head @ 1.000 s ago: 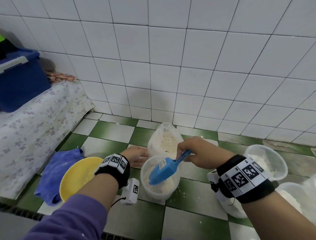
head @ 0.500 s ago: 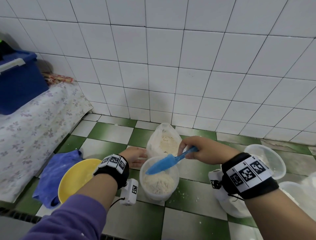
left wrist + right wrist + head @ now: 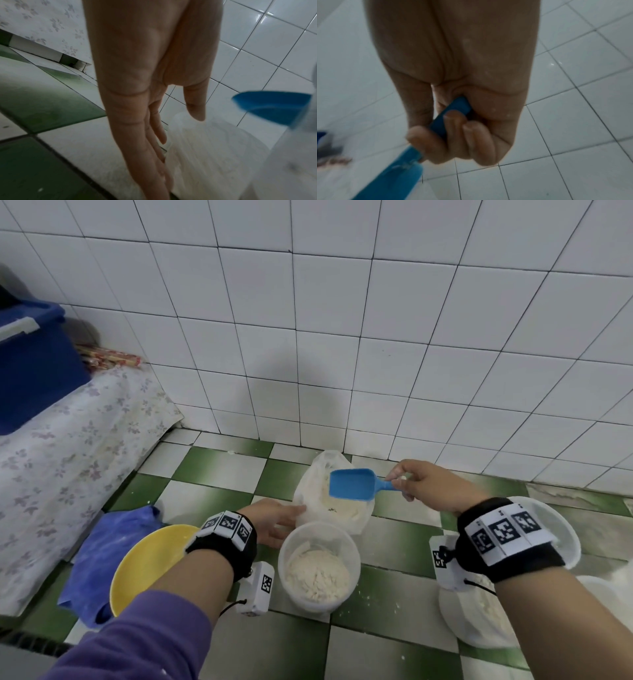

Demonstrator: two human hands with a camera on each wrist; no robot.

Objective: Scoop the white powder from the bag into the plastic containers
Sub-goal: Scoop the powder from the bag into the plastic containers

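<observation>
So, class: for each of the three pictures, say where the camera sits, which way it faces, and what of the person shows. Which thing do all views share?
Head: worn on the head, facing forward and down at the bag and container; both forearms show.
Left wrist: looks along the left hand, fingers straight beside the bag.
Right wrist: looks along the right hand, its grip round the scoop handle.
Shared: the blue scoop.

Head view high, facing down, wrist views close, sharing scoop [image 3: 352, 484]
</observation>
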